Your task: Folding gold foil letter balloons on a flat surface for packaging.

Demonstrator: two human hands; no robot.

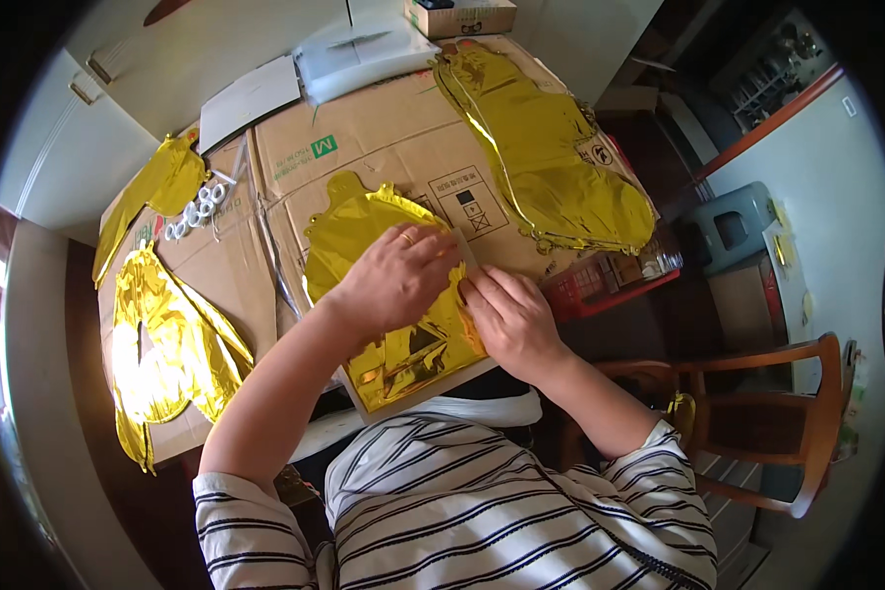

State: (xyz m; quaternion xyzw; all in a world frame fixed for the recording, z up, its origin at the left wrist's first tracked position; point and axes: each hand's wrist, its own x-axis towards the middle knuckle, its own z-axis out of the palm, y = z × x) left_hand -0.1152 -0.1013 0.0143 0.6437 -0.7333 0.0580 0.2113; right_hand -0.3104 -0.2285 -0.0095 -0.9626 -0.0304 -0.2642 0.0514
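Note:
A flat, uninflated gold foil balloon (379, 231) lies in front of me, its rounded, tabbed end pointing away. Its near part rests on a thin grey board (433, 396), whose edges show at the right and along the front. My left hand (398, 275), with a ring on one finger, reaches across the balloon, its bent fingers closed at the right edge. Just below and to the right, my right hand (511, 324) has its fingers together on the same edge, over the foil and board. Both sets of fingertips partly hide what they pinch.
Flattened cardboard (364, 128) covers the table. More gold foil balloons lie at the far right (551, 147) and left (172, 324). Small white rolls (197, 211) sit at the left. Clear plastic bags (364, 64) lie at the back. A wooden chair (816, 423) stands to the right.

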